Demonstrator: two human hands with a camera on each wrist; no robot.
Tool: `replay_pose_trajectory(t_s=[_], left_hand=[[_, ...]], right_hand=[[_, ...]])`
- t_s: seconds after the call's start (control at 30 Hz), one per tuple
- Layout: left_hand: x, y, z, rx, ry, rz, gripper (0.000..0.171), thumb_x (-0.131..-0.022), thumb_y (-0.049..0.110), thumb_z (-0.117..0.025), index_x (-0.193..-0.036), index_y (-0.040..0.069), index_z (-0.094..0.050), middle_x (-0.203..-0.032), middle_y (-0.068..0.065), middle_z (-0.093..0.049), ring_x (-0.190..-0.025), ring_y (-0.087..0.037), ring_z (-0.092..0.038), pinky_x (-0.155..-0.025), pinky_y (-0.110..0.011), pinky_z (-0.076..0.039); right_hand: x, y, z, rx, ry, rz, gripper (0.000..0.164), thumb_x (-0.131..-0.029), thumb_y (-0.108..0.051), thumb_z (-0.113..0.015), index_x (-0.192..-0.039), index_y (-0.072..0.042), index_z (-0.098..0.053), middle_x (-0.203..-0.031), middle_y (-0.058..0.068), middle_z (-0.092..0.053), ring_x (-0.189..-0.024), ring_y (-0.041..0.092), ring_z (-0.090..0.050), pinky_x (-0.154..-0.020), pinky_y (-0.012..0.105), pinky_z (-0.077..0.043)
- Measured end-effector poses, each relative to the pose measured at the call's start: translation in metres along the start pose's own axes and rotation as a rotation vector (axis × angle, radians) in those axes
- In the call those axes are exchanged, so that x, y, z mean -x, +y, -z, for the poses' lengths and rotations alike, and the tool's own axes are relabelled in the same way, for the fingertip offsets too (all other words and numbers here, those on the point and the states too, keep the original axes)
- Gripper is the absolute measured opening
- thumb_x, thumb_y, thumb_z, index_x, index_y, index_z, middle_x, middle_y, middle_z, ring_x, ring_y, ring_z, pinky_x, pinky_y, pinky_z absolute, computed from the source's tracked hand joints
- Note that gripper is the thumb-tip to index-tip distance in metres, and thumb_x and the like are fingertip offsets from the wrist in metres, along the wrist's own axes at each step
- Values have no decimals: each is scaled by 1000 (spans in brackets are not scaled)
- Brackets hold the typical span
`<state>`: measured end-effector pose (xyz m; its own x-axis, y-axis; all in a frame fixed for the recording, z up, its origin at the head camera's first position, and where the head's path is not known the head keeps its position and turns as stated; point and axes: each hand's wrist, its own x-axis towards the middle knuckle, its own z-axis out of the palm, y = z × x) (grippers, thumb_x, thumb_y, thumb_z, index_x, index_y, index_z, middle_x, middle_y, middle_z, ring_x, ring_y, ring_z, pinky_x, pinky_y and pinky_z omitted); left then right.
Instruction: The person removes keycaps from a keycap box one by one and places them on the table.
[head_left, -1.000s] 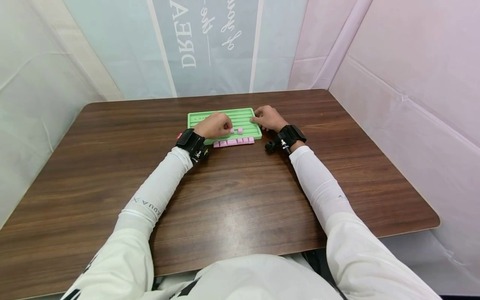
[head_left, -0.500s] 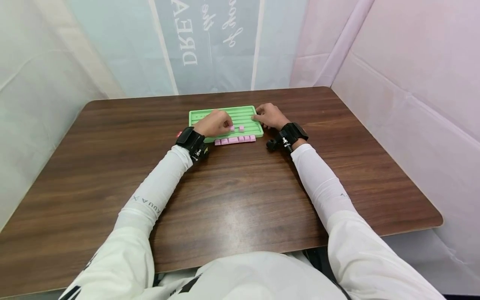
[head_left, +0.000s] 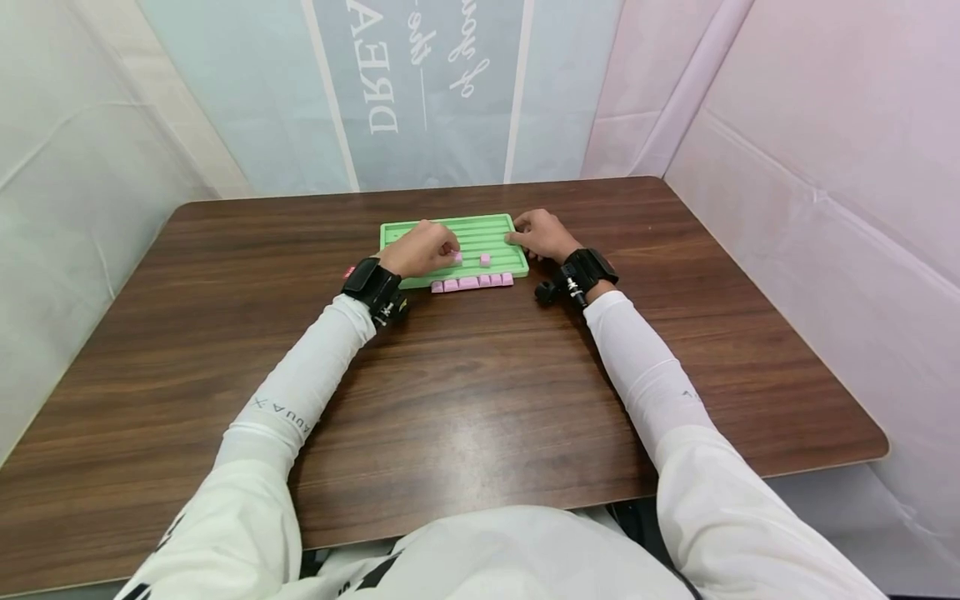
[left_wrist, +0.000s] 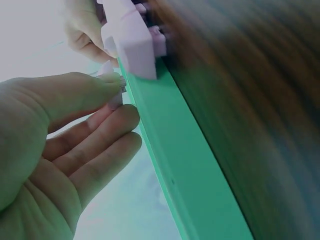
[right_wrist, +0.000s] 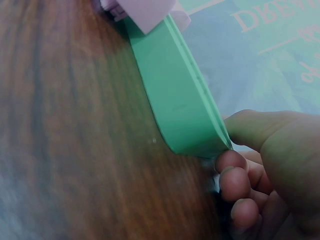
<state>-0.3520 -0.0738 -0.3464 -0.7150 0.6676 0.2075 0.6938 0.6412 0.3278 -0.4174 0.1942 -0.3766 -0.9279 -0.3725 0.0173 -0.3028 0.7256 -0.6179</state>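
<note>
A green ridged tray (head_left: 480,227) lies toward the back of the table. Over its left part is my left hand (head_left: 422,250), pinching a small pink keycap (left_wrist: 115,101) between thumb and fingers, close above the ridges. Another pink keycap (head_left: 485,260) sits on the tray to the right of that hand. Several more pink keycaps (head_left: 468,283) stand in a row along the tray's front edge. My right hand (head_left: 545,236) grips the tray's right side, its thumb (right_wrist: 245,127) over the rim and the fingers curled against the outer wall. The left hand hides part of the tray.
The brown wooden table (head_left: 465,400) reaches from my body to a printed fabric backdrop (head_left: 442,100). A small red tag (head_left: 348,272) shows beside the left wrist. Black camera straps (head_left: 588,268) sit on both wrists.
My left hand has shifted slightly left with its keycap, widening the gap to the keycap on the tray. The right hand keeps its grip on the tray's side.
</note>
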Motion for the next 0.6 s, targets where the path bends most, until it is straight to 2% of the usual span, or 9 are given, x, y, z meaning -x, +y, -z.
replay_pose_trajectory(t_s=[0.17,0.27,0.37,0.47,0.6], left_hand=[[3,-3,2,-14,20,-25,15,-94,11,-61,-93,6,-75,-84,-11,-69,-71,-19,-52,-73,-33,-42],[6,-3,3,-17,9,-28,15,-93,11,-62,-94,5,-75,-86,-11,-71,-75,-18,-59,-76,-32,-48],[9,-2,5,-21,-18,-19,15,-92,11,-63,-99,5,-75,-95,-11,-73,-87,-21,-67,-82,-36,-53],[13,0,6,-28,-34,-18,15,-92,11,-64,-100,5,-75,-96,-12,-73,-88,-22,-68,-82,-36,-54],[17,2,9,-32,-21,-26,13,-91,11,-65,-97,6,-75,-92,-10,-73,-84,-20,-67,-79,-36,-53]], right_hand=[[1,0,2,12,-3,-4,53,-95,-34,-59,-137,-2,-50,-69,4,-60,-57,17,-55,-53,30,-46],[3,0,2,5,4,0,52,-95,-33,-59,-136,-2,-50,-70,6,-60,-58,19,-56,-53,31,-46],[4,-1,1,-1,12,4,52,-95,-33,-59,-136,-3,-51,-70,5,-60,-58,18,-56,-53,31,-46],[4,-2,1,-2,9,6,52,-95,-33,-59,-136,-2,-51,-69,5,-59,-57,17,-55,-52,30,-46],[3,-4,1,-4,1,4,52,-95,-33,-60,-136,-2,-51,-69,4,-59,-56,17,-54,-52,30,-46]])
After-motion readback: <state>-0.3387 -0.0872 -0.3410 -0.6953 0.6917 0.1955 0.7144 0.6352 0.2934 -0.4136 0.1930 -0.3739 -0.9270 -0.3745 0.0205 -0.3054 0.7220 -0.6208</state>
